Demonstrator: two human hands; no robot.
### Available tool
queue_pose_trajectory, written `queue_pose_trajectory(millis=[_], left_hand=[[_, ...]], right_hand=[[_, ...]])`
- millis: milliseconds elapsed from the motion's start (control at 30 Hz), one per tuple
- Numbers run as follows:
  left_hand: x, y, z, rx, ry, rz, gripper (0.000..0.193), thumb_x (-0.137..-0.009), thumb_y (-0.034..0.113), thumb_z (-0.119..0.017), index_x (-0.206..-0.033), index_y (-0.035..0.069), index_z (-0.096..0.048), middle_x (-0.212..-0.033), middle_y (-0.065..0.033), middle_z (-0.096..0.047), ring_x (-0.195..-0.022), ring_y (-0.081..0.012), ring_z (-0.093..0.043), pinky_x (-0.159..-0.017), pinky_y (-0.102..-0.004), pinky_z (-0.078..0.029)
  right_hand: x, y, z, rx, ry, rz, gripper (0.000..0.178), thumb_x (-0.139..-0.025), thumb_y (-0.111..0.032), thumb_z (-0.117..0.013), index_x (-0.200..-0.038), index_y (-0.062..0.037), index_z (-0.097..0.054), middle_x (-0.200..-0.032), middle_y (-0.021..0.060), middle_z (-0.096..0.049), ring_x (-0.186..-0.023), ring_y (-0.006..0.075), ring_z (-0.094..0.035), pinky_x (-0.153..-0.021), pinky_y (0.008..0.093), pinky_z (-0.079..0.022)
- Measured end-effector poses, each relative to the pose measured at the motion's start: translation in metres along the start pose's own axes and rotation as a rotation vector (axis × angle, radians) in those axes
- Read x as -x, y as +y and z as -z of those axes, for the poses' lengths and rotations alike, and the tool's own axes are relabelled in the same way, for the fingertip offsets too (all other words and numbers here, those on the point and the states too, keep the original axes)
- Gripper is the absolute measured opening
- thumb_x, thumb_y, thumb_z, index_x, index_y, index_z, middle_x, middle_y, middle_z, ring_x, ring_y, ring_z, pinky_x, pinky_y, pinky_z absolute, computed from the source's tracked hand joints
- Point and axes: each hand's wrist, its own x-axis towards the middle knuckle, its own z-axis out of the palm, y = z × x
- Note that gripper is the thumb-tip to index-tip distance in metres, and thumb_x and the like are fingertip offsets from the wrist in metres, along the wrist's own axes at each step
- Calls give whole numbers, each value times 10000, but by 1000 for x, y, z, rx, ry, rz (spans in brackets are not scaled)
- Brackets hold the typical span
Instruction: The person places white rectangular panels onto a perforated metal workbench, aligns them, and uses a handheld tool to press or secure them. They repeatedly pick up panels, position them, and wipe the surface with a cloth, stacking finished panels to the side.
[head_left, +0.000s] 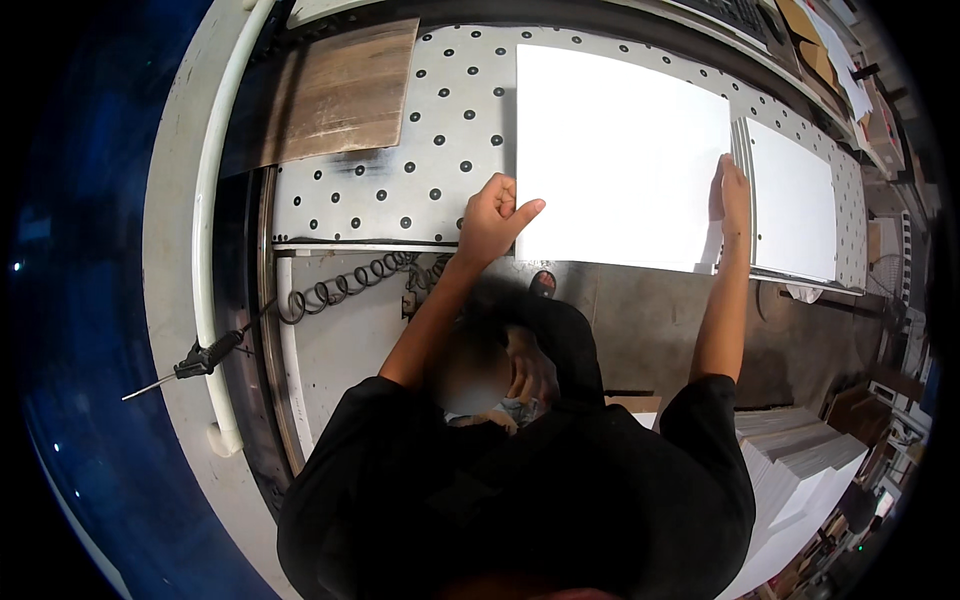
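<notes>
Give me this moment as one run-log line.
left hand: at white panel, left edge | right hand: at its right edge | brown board: on dotted table, left | other white panels: right

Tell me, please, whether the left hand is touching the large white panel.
Touching: the head view shows the left hand at the left edge of the large white panel, its thumb lying over the upper face.

White panel point(620, 160) on a black-dotted surface point(435, 140)

The surface is coloured pale grey and patterned with black dots. At its far left corner, a board point(350, 95) is streaked with brown wood grain. Near its right edge, stacked panels point(795, 195) are coloured plain white. Below its near edge, a coiled hose point(345, 287) is seen in black; both sleeves point(340, 430) are coloured black.
</notes>
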Motion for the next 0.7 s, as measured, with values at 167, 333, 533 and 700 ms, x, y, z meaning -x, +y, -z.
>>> queue_pose_trajectory(millis=[167, 333, 533, 700], left_hand=[[-11, 26, 11, -81, -56, -126, 279, -891, 181, -807, -958, 24, -586, -698, 48, -486, -643, -33, -406, -590, -225, -364], [-18, 55, 24, -170, 33, -249, 291, -843, 200, -847, -941, -2, -663, -774, -20, -594, -676, -94, -503, -646, -240, -430], [-38, 26, 38, -443, 111, -592, 157, -772, 53, -781, -880, 36, -668, -829, -94, -653, -789, -304, -626, -673, -385, -505], [-35, -9, 53, -603, 153, -597, 138, -792, 18, -712, -920, 58, -683, -864, -82, -678, -841, -305, -648, -723, -398, -527]], right_hand=[[-4, -25, 16, -133, 169, 40, 504, -1043, -455, -561, -893, 8, -690, -735, 27, -606, -710, 126, -540, -700, 291, -466], [51, -123, 37, -704, 382, 162, 542, -1099, -461, -382, -1058, 11, -646, -904, 68, -664, -791, 170, -627, -744, 295, -523], [-7, 22, 71, -1182, -377, 713, 550, -1051, -508, -302, -827, -67, -543, -864, 99, -602, -867, 224, -537, -925, 390, -441], [91, -25, 25, -1070, -338, 577, 647, -1082, -499, -172, -909, -83, -636, -1199, 180, -658, -1259, 312, -499, -1162, 470, -268]])
